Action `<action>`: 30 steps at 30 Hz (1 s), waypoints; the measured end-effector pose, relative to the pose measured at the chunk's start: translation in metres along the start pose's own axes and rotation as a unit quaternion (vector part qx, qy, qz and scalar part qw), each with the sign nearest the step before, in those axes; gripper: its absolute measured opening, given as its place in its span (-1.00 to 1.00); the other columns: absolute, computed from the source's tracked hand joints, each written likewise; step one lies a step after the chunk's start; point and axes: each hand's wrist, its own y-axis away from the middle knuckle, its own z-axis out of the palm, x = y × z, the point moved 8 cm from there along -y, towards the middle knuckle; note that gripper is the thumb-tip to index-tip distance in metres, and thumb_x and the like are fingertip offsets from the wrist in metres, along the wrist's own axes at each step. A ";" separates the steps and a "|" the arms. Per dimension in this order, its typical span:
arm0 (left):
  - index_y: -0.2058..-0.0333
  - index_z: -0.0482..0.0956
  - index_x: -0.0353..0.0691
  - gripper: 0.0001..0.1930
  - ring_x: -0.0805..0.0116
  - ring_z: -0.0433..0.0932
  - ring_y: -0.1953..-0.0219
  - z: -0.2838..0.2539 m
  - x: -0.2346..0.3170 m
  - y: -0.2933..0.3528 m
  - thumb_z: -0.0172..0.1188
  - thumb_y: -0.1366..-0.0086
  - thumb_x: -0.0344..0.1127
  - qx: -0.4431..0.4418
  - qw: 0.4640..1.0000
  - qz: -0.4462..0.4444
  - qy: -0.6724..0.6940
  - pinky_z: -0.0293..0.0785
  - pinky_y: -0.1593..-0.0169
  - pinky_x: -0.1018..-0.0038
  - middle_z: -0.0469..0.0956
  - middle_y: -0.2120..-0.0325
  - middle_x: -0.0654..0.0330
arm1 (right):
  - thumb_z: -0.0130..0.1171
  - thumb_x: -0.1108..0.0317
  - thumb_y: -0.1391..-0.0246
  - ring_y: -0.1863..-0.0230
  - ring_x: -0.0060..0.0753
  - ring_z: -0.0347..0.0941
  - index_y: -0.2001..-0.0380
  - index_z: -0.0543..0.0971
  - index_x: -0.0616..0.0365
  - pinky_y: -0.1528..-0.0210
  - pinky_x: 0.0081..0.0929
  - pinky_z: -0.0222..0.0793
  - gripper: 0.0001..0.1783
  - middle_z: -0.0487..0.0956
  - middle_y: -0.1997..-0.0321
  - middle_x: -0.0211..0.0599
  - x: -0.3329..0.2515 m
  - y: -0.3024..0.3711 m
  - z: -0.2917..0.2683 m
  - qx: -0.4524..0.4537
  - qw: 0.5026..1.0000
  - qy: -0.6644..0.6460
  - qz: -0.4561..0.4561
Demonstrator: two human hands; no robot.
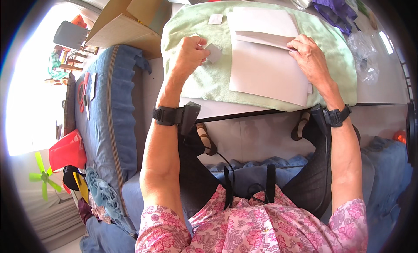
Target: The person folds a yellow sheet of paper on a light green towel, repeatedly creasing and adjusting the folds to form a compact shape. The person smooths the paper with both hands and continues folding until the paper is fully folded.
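Note:
My left hand (190, 57) is closed, its fingertips against a small pale square of paper (214, 53) above the light green cloth. A sliver of white shows just beyond its knuckles; what it belongs to is hidden. With the fingers of my right hand (310, 57) I pinch the right end of a narrow folded paper strip (264, 38). This strip lies across a stack of large white paper sheets (266, 74), whose edges are slightly uneven. Another small white square (215, 19) rests on the cloth, left of the stack's far end.
The light green cloth (209, 85) covers most of the table. Clear plastic bags (363, 57) and a purple bag (334, 9) lie at the right and far right. An open cardboard box (130, 24) stands at the far left, beside a blue-covered sofa (99, 122).

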 end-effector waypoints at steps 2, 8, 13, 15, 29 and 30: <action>0.15 0.61 -0.47 -0.68 0.49 0.52 0.54 0.001 -0.016 -0.009 0.34 -0.11 -0.44 0.040 0.995 0.030 -0.086 0.43 0.46 0.51 0.59 0.53 0.16 | 0.24 0.43 -0.11 0.03 -0.11 0.51 0.26 0.66 0.18 0.01 -0.22 0.49 -0.87 0.59 0.14 -0.18 -0.004 -0.001 0.000 -0.001 1.000 0.006 -0.003; 0.20 0.65 -0.39 -0.66 0.35 0.58 0.46 0.008 0.001 -0.009 0.42 -0.01 -0.42 0.092 0.966 0.058 -0.234 0.51 0.33 0.41 0.60 0.52 0.11 | 0.24 0.44 -0.12 0.04 -0.13 0.52 0.26 0.66 0.18 0.02 -0.23 0.51 -0.87 0.60 0.15 -0.22 -0.001 0.001 0.000 -0.002 1.000 0.021 -0.004; 0.27 0.65 -0.36 -0.70 0.32 0.59 0.44 0.006 0.005 -0.008 0.45 0.01 -0.41 0.091 0.964 0.052 -0.244 0.52 0.30 0.38 0.61 0.50 0.09 | 0.24 0.46 -0.11 0.03 -0.20 0.51 0.23 0.66 0.20 -0.01 -0.27 0.49 -0.85 0.58 0.16 -0.29 -0.002 0.000 0.001 -0.006 1.000 0.022 0.001; 0.31 0.65 -0.36 -0.72 0.32 0.59 0.44 0.006 0.004 -0.010 0.46 0.02 -0.41 0.082 0.964 0.051 -0.247 0.52 0.30 0.38 0.61 0.51 0.09 | 0.24 0.46 -0.11 0.03 -0.20 0.51 0.22 0.66 0.21 -0.01 -0.27 0.50 -0.84 0.58 0.16 -0.29 -0.001 0.000 0.001 -0.004 1.000 0.021 0.002; 0.38 0.64 -0.34 -0.80 0.34 0.57 0.45 0.011 0.010 -0.010 0.43 0.04 -0.50 0.052 0.972 0.027 -0.226 0.49 0.31 0.38 0.61 0.52 0.12 | 0.22 0.47 -0.14 0.04 -0.15 0.53 0.25 0.67 0.23 0.04 -0.23 0.56 -0.87 0.61 0.15 -0.23 -0.006 -0.001 -0.001 -0.001 0.999 0.034 -0.005; 0.39 0.64 -0.34 -0.80 0.33 0.57 0.45 0.012 0.010 -0.010 0.43 0.04 -0.50 0.049 0.974 0.025 -0.221 0.49 0.30 0.38 0.61 0.52 0.12 | 0.22 0.46 -0.14 0.03 -0.17 0.52 0.23 0.67 0.22 0.02 -0.25 0.53 -0.86 0.60 0.15 -0.26 -0.004 0.000 0.000 -0.007 0.999 0.033 0.001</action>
